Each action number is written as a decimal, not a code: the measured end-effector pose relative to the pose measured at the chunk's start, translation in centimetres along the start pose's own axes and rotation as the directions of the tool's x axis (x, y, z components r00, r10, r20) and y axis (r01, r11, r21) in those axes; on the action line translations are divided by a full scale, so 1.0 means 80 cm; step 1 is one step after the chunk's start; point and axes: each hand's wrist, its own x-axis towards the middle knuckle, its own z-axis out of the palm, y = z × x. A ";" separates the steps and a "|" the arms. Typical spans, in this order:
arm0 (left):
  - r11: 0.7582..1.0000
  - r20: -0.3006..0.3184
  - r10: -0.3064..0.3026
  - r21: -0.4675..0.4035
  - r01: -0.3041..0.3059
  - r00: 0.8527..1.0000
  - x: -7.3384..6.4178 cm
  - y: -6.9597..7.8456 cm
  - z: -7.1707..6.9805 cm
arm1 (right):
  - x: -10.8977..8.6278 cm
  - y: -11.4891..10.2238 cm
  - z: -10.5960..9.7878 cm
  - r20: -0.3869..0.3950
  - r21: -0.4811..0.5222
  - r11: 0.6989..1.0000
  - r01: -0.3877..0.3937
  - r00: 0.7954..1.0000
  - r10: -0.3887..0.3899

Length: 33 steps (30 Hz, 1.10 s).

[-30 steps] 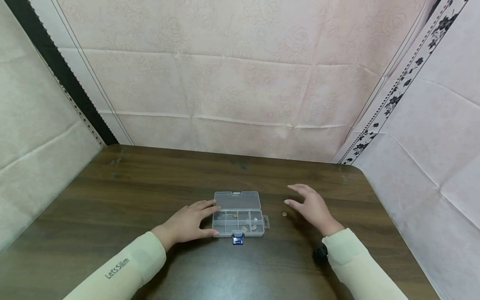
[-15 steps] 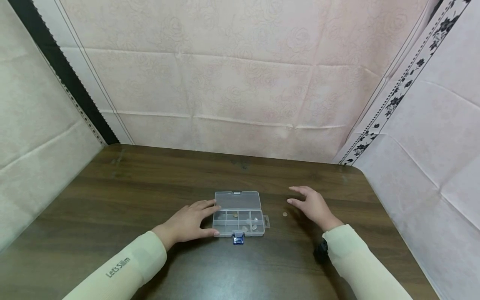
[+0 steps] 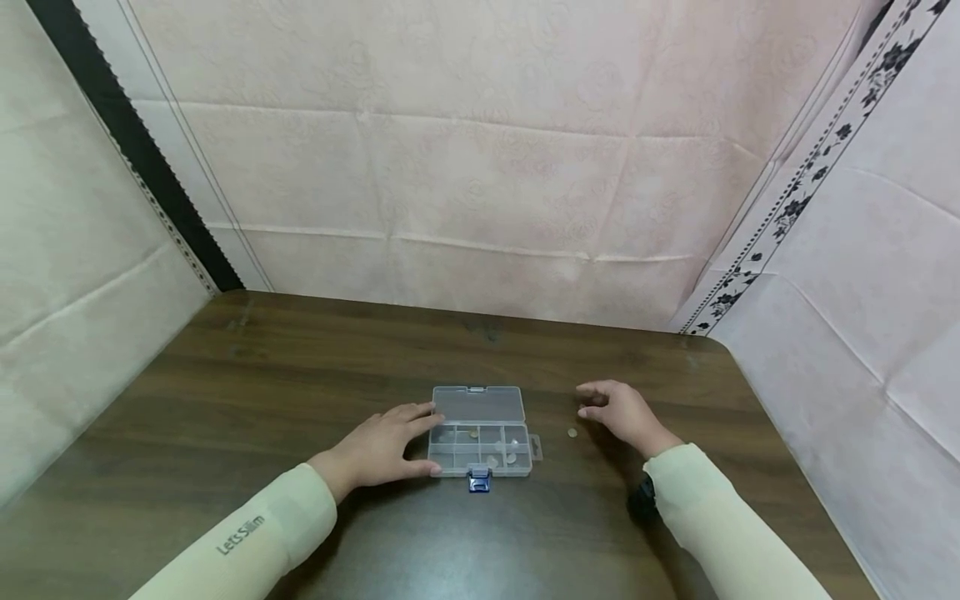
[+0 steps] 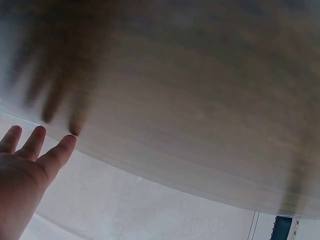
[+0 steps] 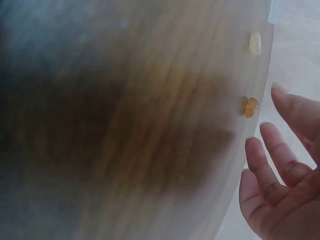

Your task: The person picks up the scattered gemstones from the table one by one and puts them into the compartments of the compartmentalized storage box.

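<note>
A clear plastic compartment box lies on the brown table with its lid folded back. Several small pale pieces sit in its compartments. My left hand rests at the box's left side, fingers spread, thumb at the near corner. Right of the box, my right hand hovers low over the table, thumb and fingers apart with nothing between them. Close to its fingertips is a small amber-coloured translucent stone. A paler stone lies beside it, toward the box.
The wood-grain table ends at a pale cloth hanging behind. A blue latch sticks out from the box's front, and a clear hanging tab from its right side.
My right hand has lowered slightly, its thumb and fingers drawing nearer each other by the amber stone. The left hand stays on the box. The head view tilts a little.
</note>
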 end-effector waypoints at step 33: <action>1.000 0.010 -0.019 0.006 0.019 1.000 -0.001 0.001 0.001 | 0.015 0.001 0.009 0.026 -0.061 0.998 -0.026 0.999 0.028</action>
